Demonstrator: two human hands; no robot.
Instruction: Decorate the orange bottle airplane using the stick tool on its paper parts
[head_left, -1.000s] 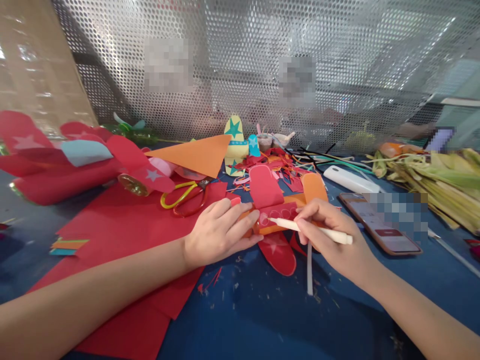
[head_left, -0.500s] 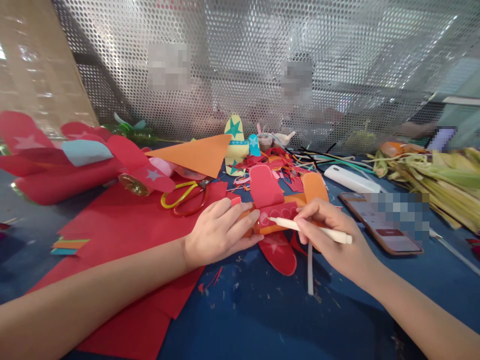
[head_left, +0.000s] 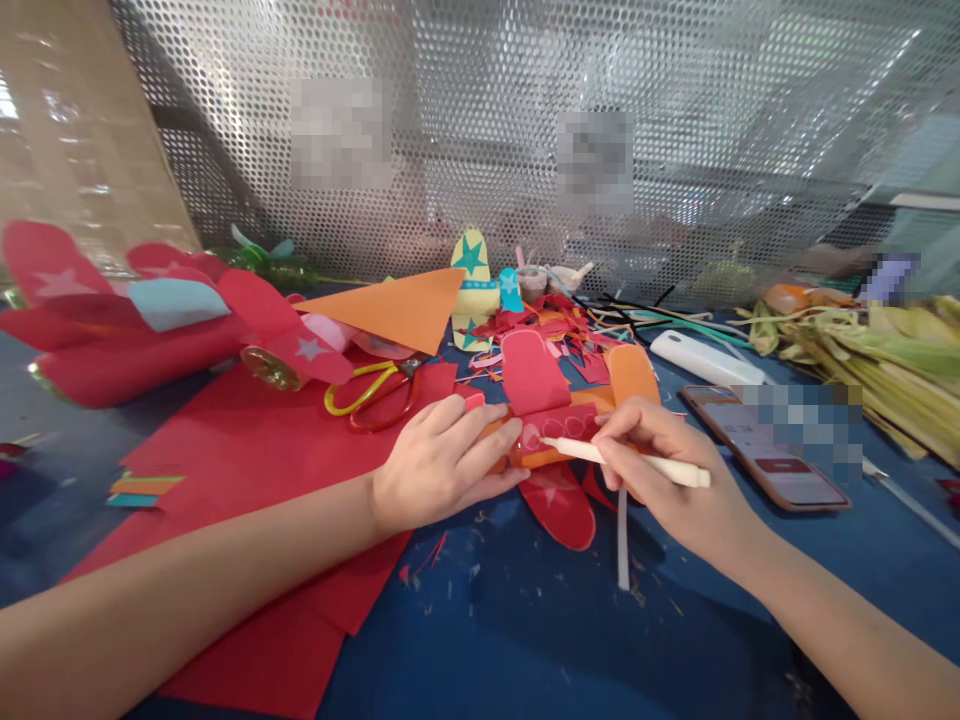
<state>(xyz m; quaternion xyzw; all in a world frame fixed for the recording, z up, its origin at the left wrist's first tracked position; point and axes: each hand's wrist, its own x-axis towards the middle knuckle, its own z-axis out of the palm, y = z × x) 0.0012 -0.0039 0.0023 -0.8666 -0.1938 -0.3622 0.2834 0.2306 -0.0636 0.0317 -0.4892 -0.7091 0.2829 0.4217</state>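
Observation:
A red and orange paper airplane [head_left: 535, 372] lies on the blue table in front of me. White rounded outlines run along its red body, and a star marks the lower wing. My left hand [head_left: 442, 465] is closed round the plane's left end, with the fingertips pressing on the body. Pinched in my right hand [head_left: 664, 445] is a white marker pen [head_left: 576, 448], its tip touching the red body near the leftmost outlines. Part of the plane's right end is hidden behind my right hand.
Red paper sheets [head_left: 247, 480] and scissors [head_left: 375, 390] lie left, near a larger red paper plane [head_left: 150, 350]. Behind are paper scraps [head_left: 559, 330] and a small yellow plane [head_left: 474, 300]. A phone [head_left: 765, 445], a white glue gun-like device [head_left: 705, 357] and corn husks [head_left: 877, 350] lie right.
The pen tip has shifted very slightly on the red body, within the leftmost outlines. Both hands keep their grips, and the whole view has drifted a little.

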